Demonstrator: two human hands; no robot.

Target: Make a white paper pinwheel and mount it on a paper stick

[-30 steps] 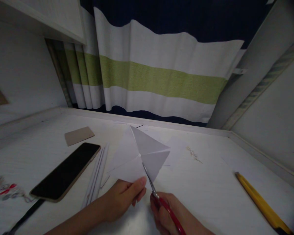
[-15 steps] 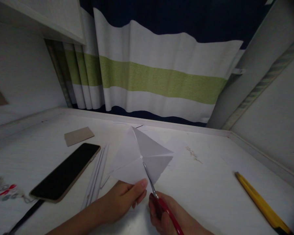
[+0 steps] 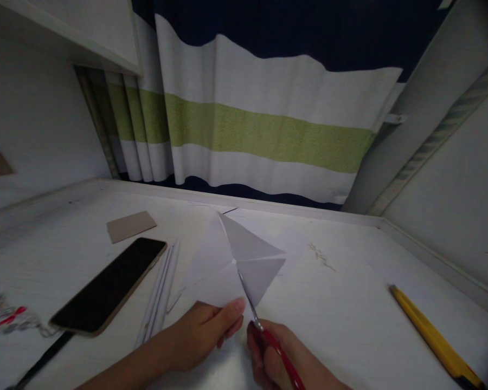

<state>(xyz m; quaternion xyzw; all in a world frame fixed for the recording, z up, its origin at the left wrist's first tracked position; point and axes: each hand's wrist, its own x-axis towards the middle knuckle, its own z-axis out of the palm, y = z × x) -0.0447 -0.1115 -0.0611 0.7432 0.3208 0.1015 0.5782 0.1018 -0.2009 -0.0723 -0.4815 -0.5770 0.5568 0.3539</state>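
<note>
In the head view, the left hand (image 3: pixel 211 327) pinches the near edge of a sheet of white paper (image 3: pixel 215 284), thumb on top and fingers curled beneath, a narrow grip probably chosen to keep the sheet taut and steady. The paper is in the middle of the view, in front of both hands and tilted above the white table (image 3: pixel 345 336), with lines running out from a central point; whether each one is a crease or a cut I cannot tell. The right hand (image 3: pixel 278 346) is closed around the red handles of the scissors (image 3: pixel 250 300), though the loops are partly hidden; the blades point away from the person along the paper towards its centre, an angle that seems to keep them beside the left thumb rather than across it. To the left, the phone (image 3: pixel 111 287) lies flat next to the long white strips (image 3: pixel 158 298), with the tan card (image 3: pixel 131 226) just beyond and the beaded trinket (image 3: pixel 16 315) near its lower end, all apparently set outside the hands' working space. At far right the yellow cutter (image 3: pixel 431 330) rests well apart from the hands, perhaps laid aside while the scissors are in use
</note>
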